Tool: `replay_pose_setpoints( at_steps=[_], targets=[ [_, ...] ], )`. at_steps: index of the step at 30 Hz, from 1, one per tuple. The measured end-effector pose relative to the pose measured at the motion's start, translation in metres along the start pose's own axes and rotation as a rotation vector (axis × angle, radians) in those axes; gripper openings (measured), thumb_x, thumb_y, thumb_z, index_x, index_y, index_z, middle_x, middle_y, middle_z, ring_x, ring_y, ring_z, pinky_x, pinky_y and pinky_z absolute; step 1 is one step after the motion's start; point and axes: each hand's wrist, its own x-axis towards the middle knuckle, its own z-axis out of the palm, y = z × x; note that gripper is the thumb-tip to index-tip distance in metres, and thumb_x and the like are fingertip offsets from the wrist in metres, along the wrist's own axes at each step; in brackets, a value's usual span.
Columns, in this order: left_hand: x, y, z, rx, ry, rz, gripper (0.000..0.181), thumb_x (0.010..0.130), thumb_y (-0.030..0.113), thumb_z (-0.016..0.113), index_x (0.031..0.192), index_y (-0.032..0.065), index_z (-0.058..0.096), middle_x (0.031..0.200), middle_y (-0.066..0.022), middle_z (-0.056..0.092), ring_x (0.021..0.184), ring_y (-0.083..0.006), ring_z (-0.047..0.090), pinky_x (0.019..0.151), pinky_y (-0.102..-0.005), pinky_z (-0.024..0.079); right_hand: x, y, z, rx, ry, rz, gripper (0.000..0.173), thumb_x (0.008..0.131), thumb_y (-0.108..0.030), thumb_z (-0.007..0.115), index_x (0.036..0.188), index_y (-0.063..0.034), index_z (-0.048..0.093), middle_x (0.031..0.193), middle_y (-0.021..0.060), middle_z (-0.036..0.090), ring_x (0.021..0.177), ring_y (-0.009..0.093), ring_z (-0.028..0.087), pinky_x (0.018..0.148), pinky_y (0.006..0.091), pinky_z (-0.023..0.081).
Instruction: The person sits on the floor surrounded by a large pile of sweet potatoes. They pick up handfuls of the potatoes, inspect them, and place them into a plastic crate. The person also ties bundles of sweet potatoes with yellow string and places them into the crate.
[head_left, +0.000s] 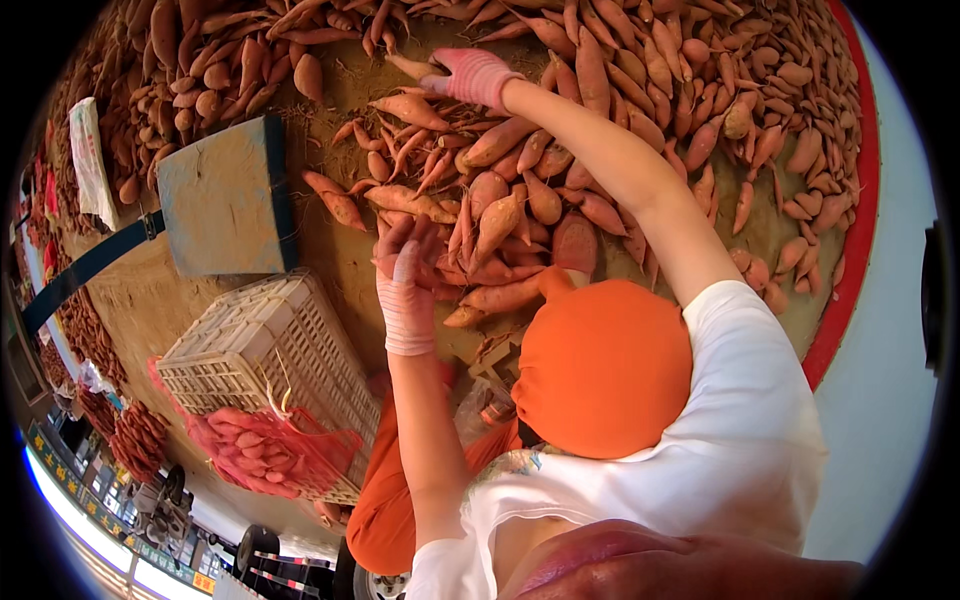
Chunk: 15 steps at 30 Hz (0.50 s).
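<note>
My right hand (472, 79), in a pink-and-white knit glove, reaches across a loose heap of sweet potatoes (499, 142). Its thumb and fingers are closed around the near end of a pale, tapered sweet potato (409, 67). My left hand (411, 259), in a matching striped glove with soiled fingers, hovers at the heap's near left edge. Its fingers are spread and slightly curled, and I see nothing held in them. Close beside it lie a long sweet potato (409, 201) and an upright-looking plump one (496, 223).
A white plastic crate (300, 330) stands left of my legs, with a red mesh bag of sweet potatoes (259, 454) against it. Beyond it is a worn board-topped stool or platform (217, 199). Larger piles (600, 60) spread ahead and right, beside a red-edged wall (862, 187).
</note>
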Motion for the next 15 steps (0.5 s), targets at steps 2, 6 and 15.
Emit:
replay_pose_setpoints(
  at_steps=[2, 6, 15],
  targets=[
    [0.014, 0.001, 0.007, -0.099, -0.032, 0.016, 0.065, 0.09, 0.019, 0.061, 0.143, -0.0051, 0.033, 0.145, -0.0262, 0.041, 0.137, -0.0362, 0.04, 0.115, -0.0477, 0.03, -0.035, 0.003, 0.01, 0.697, -0.401, 0.113, 0.05, 0.094, -0.049, 0.061, 0.119, -0.0066, 0.06, 0.082, 0.0017, 0.06, 0.07, 0.011, 0.053, 0.064, 0.0253, 0.046],
    [0.051, -0.018, -0.001, -0.43, -0.145, -0.126, 0.064, 0.089, 0.017, 0.058, 0.145, -0.0034, 0.033, 0.147, -0.0202, 0.041, 0.138, -0.0357, 0.037, 0.117, -0.0497, 0.027, -0.115, -0.016, 0.025, 0.683, -0.314, -0.514, 0.034, 0.099, -0.034, 0.057, 0.123, -0.0109, 0.062, 0.105, 0.0089, 0.066, 0.106, 0.025, 0.061, 0.092, 0.0341, 0.047],
    [0.035, -0.019, -0.002, -0.903, -0.256, -0.132, 0.061, 0.09, 0.022, 0.056, 0.145, 0.0031, 0.037, 0.15, -0.0153, 0.04, 0.14, -0.0339, 0.034, 0.118, -0.0623, 0.017, -0.005, 0.05, -0.011, -0.73, 0.175, -0.096, 0.022, 0.093, -0.017, 0.063, 0.113, -0.0088, 0.062, 0.112, 0.013, 0.063, 0.094, 0.028, 0.067, 0.082, 0.0398, 0.057]
  ],
)
